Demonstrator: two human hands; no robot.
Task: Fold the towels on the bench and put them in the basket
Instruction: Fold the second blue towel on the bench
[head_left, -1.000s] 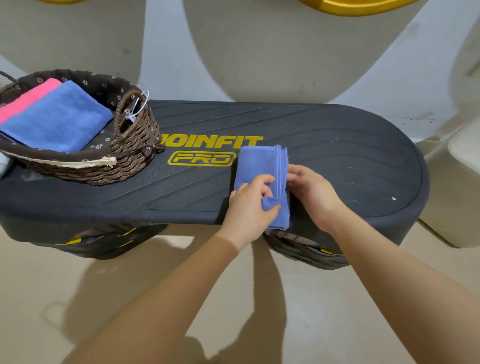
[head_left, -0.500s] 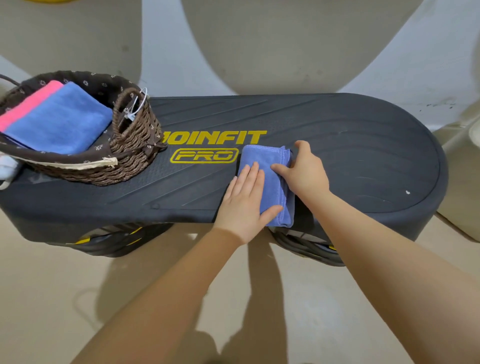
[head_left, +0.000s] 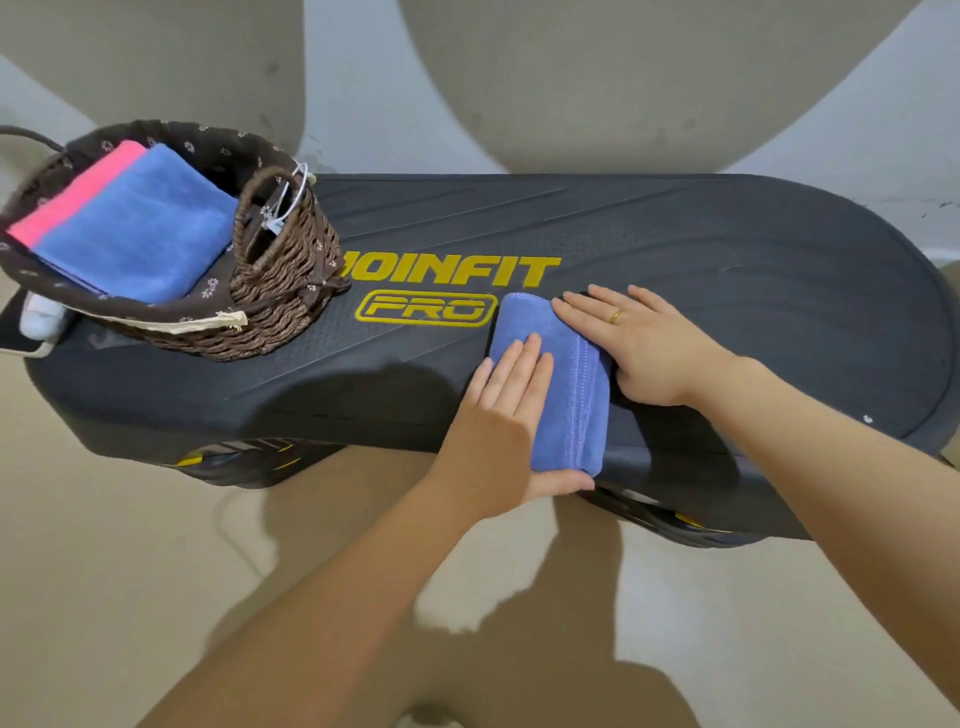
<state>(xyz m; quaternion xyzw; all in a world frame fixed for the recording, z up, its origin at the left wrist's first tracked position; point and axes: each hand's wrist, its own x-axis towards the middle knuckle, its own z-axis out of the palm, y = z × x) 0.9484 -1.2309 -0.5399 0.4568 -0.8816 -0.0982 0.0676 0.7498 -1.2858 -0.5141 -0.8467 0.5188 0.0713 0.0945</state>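
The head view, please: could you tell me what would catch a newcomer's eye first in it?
Probably the folded blue towel near the front edge of the black bench, with the left hand flat on its left side and the right hand flat beside its right edge. Next come the yellow lettering across the bench's middle and the wicker basket on its left end, holding a blue folded towel over a pink one.
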